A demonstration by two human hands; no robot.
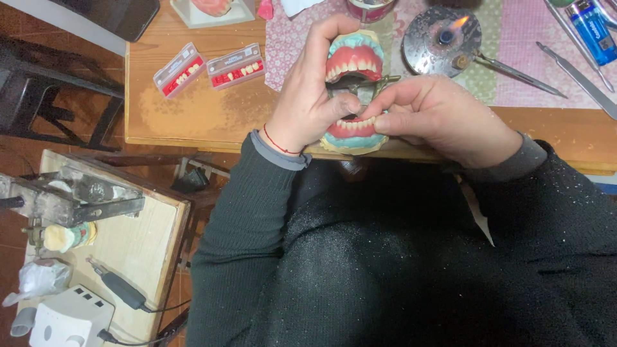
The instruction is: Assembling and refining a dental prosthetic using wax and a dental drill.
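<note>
Dentures on an opened articulator (355, 96) sit at the near edge of the wooden tabletop (193, 115), upper arch with red wax gums tipped back, lower arch facing up. The left hand (308, 96) wraps the hinged frame from the side, its fingers (321, 38) curled closed over the top of the upper cast. The right hand (443, 119) comes in from the other side, fingers (385, 103) pinched shut against the lower row of teeth.

Behind them, on a pink patterned cloth (514, 38), a small burner (443, 35) shows a flame, with slim metal instruments (520, 74) laid beside it and a blue lighter (594, 29) near the corner. Two cards of spare teeth (209, 67) lie further left on bare wood.

Below the tabletop's left end stands a lower side table (128, 250) carrying a metal clamp (71, 196), a plaster cast (64, 236), a white control box (71, 318) and a dark handpiece (119, 289). Reddish tiled floor (26, 64) shows around it.
</note>
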